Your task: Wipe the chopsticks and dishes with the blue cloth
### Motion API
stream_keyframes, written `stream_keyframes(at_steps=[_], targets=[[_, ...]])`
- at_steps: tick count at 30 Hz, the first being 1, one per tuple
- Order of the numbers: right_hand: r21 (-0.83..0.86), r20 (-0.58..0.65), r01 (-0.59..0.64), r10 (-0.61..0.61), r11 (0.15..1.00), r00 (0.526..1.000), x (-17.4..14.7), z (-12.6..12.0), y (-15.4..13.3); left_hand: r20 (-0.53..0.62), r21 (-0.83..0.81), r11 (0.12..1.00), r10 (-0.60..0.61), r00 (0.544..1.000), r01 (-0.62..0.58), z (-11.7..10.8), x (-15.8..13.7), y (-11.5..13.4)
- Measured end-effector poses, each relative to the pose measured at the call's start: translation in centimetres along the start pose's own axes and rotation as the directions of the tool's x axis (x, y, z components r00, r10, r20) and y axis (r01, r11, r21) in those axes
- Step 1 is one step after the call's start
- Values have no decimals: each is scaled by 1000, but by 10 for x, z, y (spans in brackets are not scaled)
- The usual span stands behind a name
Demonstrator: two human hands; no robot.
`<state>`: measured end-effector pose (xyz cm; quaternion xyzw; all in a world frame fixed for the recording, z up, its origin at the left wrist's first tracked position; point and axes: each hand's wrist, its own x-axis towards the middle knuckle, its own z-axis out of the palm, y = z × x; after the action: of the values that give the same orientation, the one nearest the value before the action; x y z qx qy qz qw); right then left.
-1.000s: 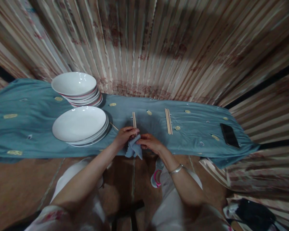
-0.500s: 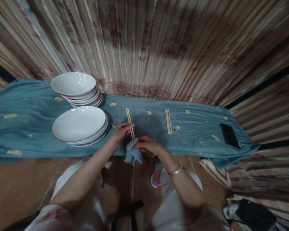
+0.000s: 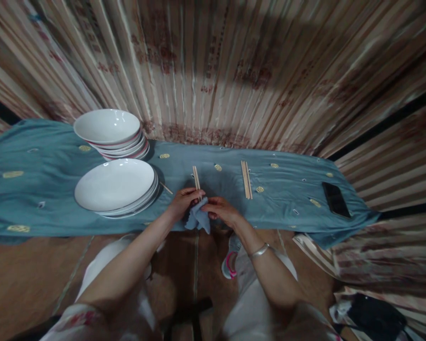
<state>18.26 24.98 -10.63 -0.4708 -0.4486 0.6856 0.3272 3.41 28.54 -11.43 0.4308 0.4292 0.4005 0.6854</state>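
Note:
Between thumb and fingers, my left hand grips a pair of light wooden chopsticks, their upper ends pointing away from me. My right hand pinches a blue cloth that is wrapped around the lower part of the chopsticks, hiding their near ends. Both hands are close together over the table's front edge. To their right, several more chopsticks lie side by side on the blue tablecloth. Left of my left hand, a single thin stick rests partly behind the plates.
On the left stand a stack of white plates and, behind it, a stack of white bowls with red rims. A black phone lies at the right end. Pleated curtains hang along the back.
My left hand has slid down the chopsticks toward the cloth, and my right hand has come up slightly with it. The two hands are now closer together.

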Motion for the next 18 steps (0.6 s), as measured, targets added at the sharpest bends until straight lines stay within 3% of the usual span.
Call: stream_keyframes(at_steps=[9,14,18], targets=[[-40,80,-48,51,998,996,-1,1,8,-104,-73,995,64,993,-71,-7,11,5],[-30,16,-25,26,999,1000,-1,0,5,-120,-129,989,58,991,-74,-2,11,2],[-14,-38,21,-22,1000,999,-1,-7,4,-139,-83,996,26,990,-38,7,4,-4]])
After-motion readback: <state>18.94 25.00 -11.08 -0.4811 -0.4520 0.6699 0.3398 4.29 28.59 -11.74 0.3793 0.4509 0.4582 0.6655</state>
